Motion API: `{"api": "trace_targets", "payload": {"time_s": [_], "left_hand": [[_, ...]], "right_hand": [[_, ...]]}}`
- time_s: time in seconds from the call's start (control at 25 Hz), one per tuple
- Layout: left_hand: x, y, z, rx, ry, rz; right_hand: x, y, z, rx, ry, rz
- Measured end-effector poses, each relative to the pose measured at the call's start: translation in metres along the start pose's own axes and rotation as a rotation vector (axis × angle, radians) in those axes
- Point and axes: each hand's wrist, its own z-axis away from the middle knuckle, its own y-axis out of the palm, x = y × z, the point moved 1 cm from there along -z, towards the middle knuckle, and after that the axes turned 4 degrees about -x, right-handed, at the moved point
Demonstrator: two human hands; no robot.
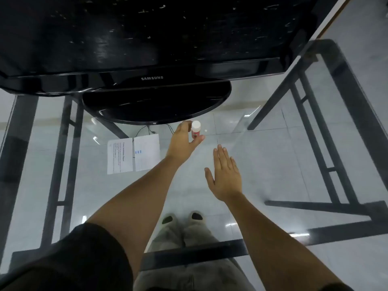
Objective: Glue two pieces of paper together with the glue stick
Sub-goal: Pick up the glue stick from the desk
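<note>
Left hand (182, 141) around cylindrical glue stick (195, 130), glass table (273, 164)

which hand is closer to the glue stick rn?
Left. The left hand is curled around the glue stick, fingers touching it. The right hand is open and flat, nearer the person and apart from it.

Black short sleeve (88, 255), bare forearms, grey trousers (189, 267), pale slippers (182, 219)
</note>
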Motion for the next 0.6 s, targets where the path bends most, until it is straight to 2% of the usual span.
{"api": "trace_targets", "payload": {"time_s": [0.28, 0.36, 0.52, 0.6], "left_hand": [[-0.006, -0.006, 0.002, 0.033, 0.01, -0.032], [-0.008, -0.017, 0.009, 0.041, 0.044, 0.016], [-0.001, -0.041, 0.03, 0.047, 0.094, 0.081], [0.002, -0.047, 0.04, 0.054, 0.123, 0.057]], "right_hand": [[0.001, -0.008, -0.001, 0.015, 0.002, -0.028], [0.002, -0.025, -0.008, 0.0, 0.06, -0.198], [0.015, -0.081, -0.03, -0.191, 0.149, -0.641], [0.031, -0.104, -0.04, -0.175, 0.143, -0.79]]}}
